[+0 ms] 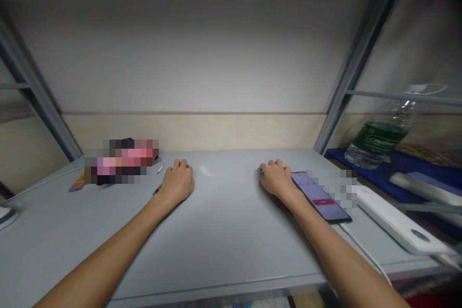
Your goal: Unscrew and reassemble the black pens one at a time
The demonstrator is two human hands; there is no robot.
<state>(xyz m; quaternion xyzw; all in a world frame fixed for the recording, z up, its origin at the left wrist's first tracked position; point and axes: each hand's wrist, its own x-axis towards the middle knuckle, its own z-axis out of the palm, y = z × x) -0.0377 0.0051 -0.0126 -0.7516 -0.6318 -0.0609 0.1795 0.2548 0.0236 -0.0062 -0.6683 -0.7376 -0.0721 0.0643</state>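
Note:
Palm down on the grey desk, my left hand has its fingers curled round a dark pen, whose end sticks out on the left near the wrist. My right hand is closed too, to the right of the desk's middle. Something small and dark shows at its thumb side, too small to name. Just right of that hand lies a phone with its screen lit and a white cable at its near end. My right forearm passes beside the phone.
A blurred pink and black object lies at the back left. On the right are a long white device and, behind a metal rail, a large green-labelled bottle on a blue surface. A wall rises behind the desk.

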